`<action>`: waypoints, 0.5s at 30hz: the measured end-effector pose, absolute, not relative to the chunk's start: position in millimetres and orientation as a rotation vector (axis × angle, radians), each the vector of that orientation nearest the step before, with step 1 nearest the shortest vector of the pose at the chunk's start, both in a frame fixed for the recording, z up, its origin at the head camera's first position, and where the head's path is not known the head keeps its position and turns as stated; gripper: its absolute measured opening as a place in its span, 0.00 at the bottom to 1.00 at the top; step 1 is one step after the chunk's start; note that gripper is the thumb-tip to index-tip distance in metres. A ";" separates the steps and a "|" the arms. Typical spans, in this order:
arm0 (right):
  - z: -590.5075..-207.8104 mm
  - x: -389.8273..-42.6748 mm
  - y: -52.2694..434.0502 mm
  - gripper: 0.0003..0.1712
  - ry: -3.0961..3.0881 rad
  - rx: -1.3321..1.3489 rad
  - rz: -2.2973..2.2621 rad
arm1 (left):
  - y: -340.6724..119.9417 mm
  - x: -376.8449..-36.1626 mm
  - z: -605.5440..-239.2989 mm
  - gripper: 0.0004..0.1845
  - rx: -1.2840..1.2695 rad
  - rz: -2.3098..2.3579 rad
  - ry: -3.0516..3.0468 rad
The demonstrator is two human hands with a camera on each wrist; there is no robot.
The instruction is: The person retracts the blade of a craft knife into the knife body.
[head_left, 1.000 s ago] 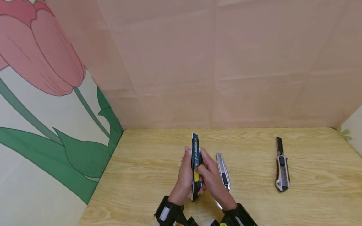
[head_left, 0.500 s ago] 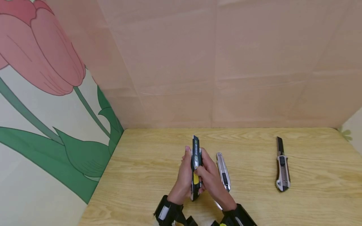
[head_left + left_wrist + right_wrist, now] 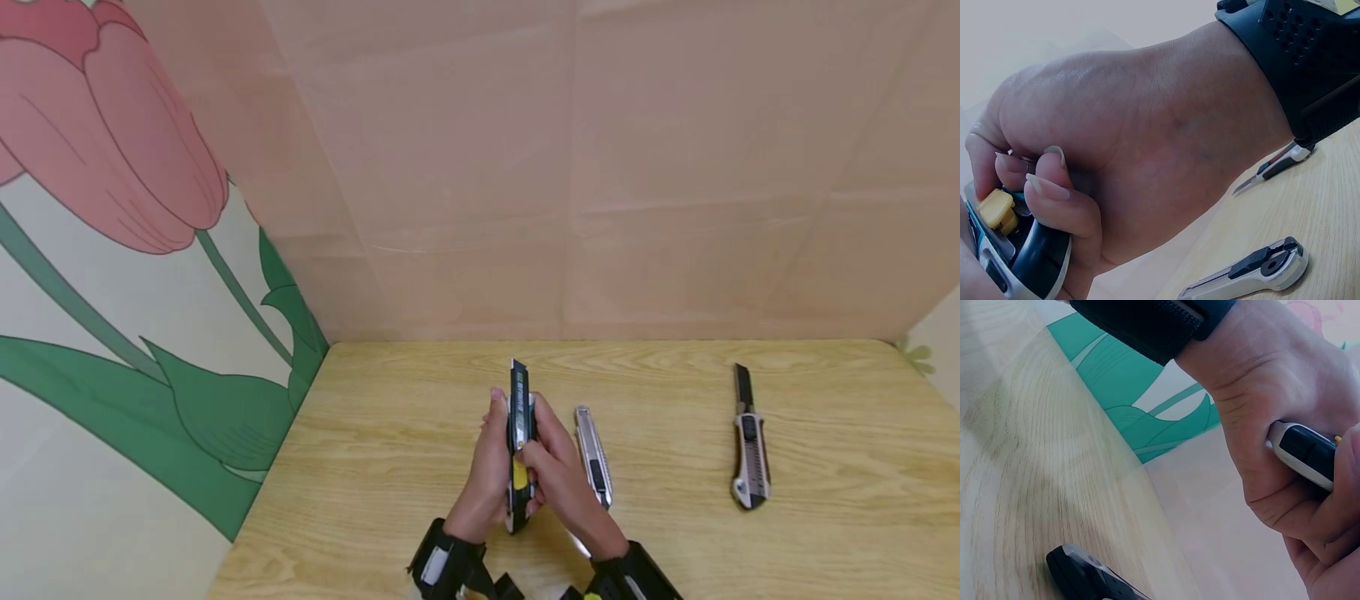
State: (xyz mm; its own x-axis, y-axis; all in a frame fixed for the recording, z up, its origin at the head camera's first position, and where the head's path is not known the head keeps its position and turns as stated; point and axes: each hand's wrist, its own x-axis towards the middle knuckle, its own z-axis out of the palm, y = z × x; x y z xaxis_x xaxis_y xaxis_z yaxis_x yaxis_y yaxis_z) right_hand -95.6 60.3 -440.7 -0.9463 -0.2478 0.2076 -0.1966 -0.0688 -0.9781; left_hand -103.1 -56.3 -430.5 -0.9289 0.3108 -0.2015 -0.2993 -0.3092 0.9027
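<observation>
Both hands hold one dark utility knife (image 3: 518, 417) with a yellow slider, its long end pointing away over the table. My left hand (image 3: 489, 475) grips its left side, thumb along the edge. From the right, my right hand (image 3: 558, 477) wraps the knife, its thumb lying over the body just above the yellow part. In the left wrist view, curled fingertips lie close by the yellow slider (image 3: 996, 208) and the dark rounded handle. The right wrist view shows the handle end (image 3: 1307, 453) enclosed by fingers. Whether the blade is out is hard to tell.
A silver utility knife (image 3: 594, 454) lies just right of the right hand, partly hidden by that forearm. Farther right lies another utility knife (image 3: 750, 458) with a dark front end. The wooden table (image 3: 397, 400) meets a pink backdrop (image 3: 465, 208) at its far edge.
Compared with a second ago, the knife's far end and yellow slider sit slightly lower in the head view. Over the last half second, hands and knife look still.
</observation>
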 end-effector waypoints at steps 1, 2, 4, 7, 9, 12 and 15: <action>-440.8 -95.8 60.6 0.29 2.115 -0.506 -2.212 | -56.3 -103.1 -430.4 0.43 0.019 2.272 1.563; -440.9 -96.1 60.9 0.29 2.106 -0.506 -2.211 | -56.4 -102.9 -430.5 0.43 0.024 2.270 1.563; -441.0 -96.6 61.6 0.29 2.083 -0.503 -2.209 | -56.5 -102.8 -430.7 0.43 0.032 2.269 1.561; -440.7 -97.0 62.4 0.30 2.047 -0.499 -2.203 | -57.0 -102.4 -431.6 0.43 0.046 2.268 1.561; -440.6 -97.0 62.7 0.31 2.026 -0.497 -2.199 | -57.3 -102.3 -432.2 0.43 0.050 2.272 1.552; -440.1 -96.8 62.9 0.32 2.011 -0.502 -2.189 | -58.0 -102.0 -432.6 0.43 0.052 2.273 1.551; -439.9 -97.2 62.8 0.34 2.000 -0.527 -2.178 | -59.4 -102.0 -432.6 0.43 0.045 2.275 1.575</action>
State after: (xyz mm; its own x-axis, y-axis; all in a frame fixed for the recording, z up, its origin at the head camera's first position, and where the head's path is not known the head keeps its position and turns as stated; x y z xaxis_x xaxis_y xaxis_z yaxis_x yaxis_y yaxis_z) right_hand -97.2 62.8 -439.9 -0.9292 -0.3321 0.1621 -0.1333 -0.1078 -0.9852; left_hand -102.0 -59.4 -432.6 -0.9301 0.3187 -0.1826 -0.2831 -0.3053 0.9092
